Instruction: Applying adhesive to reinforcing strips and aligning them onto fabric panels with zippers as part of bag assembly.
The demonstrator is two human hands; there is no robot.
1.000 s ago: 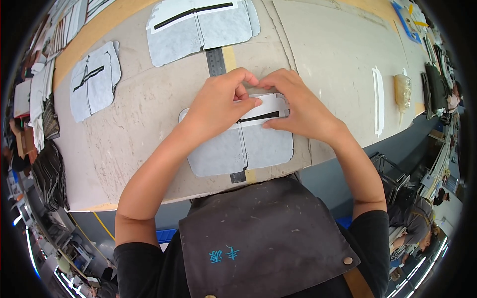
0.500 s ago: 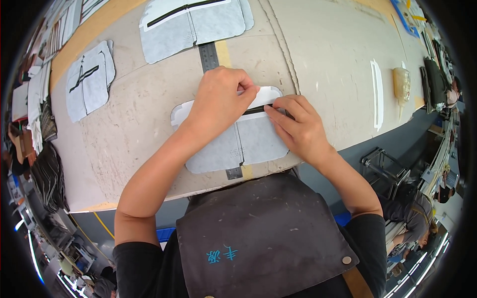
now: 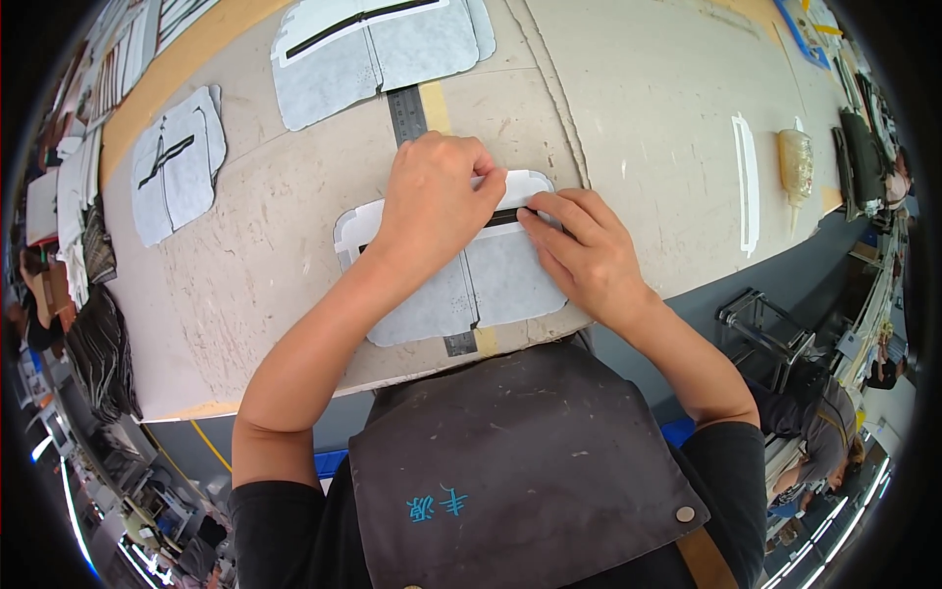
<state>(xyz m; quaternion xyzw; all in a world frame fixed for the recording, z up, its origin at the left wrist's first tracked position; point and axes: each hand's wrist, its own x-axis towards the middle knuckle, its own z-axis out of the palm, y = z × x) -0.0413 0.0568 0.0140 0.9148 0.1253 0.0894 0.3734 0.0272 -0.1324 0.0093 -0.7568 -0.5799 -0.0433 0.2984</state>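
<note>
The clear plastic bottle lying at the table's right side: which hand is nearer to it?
Right. The right hand presses on the grey fabric piece, on the side toward the bottle but well apart from it. The left hand lies farther left on the same piece.

The person is wearing a black short-sleeved shirt (image 3: 721,471) under a dark grey-brown, stiff apron (image 3: 520,461) marked with pale scuffs. Small blue characters are showing low on the apron's left side, and a round metal stud is sitting near its right edge above a tan strap. Both forearms are showing bare below the sleeves, with no gloves, rings or watch on the left hand (image 3: 432,196) or the right hand (image 3: 589,255).
</note>
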